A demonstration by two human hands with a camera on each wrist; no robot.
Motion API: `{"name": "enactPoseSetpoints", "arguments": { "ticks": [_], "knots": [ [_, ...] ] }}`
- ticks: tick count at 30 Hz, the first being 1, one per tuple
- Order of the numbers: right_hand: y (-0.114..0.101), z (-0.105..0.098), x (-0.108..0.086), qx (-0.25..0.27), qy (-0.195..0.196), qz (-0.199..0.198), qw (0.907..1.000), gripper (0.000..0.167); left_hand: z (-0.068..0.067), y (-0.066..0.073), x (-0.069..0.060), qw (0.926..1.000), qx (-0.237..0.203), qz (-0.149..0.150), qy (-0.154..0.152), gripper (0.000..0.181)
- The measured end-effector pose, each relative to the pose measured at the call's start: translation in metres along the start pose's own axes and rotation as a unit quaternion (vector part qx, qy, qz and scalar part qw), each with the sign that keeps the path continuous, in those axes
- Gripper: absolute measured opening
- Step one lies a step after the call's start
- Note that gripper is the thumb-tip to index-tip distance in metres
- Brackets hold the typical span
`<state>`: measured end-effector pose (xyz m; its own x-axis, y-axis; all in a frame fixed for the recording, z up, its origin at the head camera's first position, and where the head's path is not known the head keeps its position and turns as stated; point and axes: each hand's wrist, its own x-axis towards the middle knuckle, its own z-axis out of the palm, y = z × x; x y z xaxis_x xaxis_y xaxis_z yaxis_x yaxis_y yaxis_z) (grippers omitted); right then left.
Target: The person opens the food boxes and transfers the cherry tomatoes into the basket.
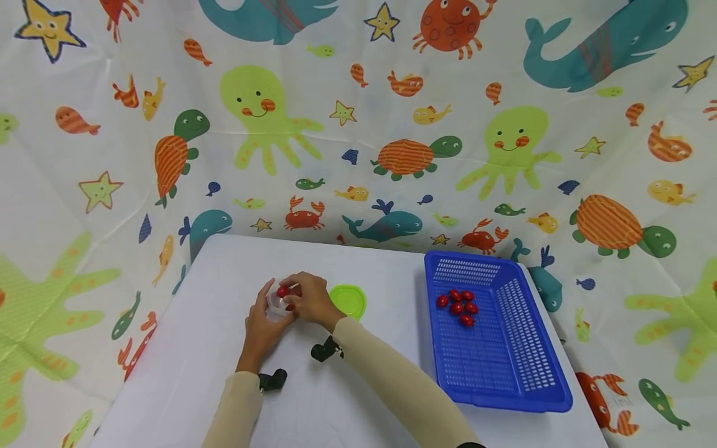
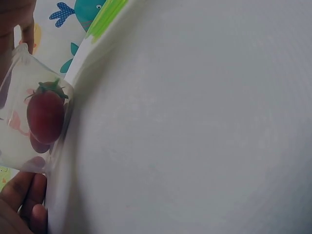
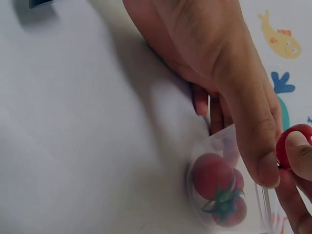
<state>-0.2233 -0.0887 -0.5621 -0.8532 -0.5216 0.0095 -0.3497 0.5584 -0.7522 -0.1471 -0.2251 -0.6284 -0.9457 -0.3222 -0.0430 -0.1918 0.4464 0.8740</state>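
A small clear plastic container (image 1: 276, 312) stands on the white table between both hands. My left hand (image 1: 262, 326) holds it round the side, thumb along its wall in the right wrist view. My right hand (image 1: 309, 302) pinches a red cherry tomato (image 1: 282, 291) at the container's mouth; thumb and finger grip that tomato (image 3: 288, 141) in the right wrist view. Through the cloudy wall, cherry tomatoes (image 3: 213, 174) with green stems show inside. The left wrist view also has a tomato (image 2: 46, 117) behind the plastic.
Right of the hands lies a round lime-green lid (image 1: 348, 301). A blue plastic basket (image 1: 482, 367) stands farther right, with several cherry tomatoes (image 1: 456, 308) toward its back left. A curtain (image 1: 358, 124) printed with sea animals hangs behind the white table (image 1: 168, 373).
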Motion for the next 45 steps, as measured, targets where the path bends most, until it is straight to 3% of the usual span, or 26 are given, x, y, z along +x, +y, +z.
{"name": "enactPoseSetpoints", "arguments": {
  "ticks": [16, 33, 45],
  "knots": [
    [0.009, -0.016, -0.009, 0.06, 0.023, -0.006, 0.9979, 0.035, 0.0, -0.004, 0.002, 0.9999, 0.013, -0.008, -0.004, 0.103],
    [0.016, -0.033, -0.022, 0.079, 0.062, -0.03, 0.9945, 0.035, 0.0, 0.0, 0.002, 0.9996, 0.01, -0.023, -0.011, 0.106],
    [0.021, -0.052, -0.031, 0.086, 0.088, -0.036, 0.9918, 0.035, 0.002, -0.004, 0.001, 0.9997, 0.015, -0.017, -0.004, 0.108]
  ]
}}
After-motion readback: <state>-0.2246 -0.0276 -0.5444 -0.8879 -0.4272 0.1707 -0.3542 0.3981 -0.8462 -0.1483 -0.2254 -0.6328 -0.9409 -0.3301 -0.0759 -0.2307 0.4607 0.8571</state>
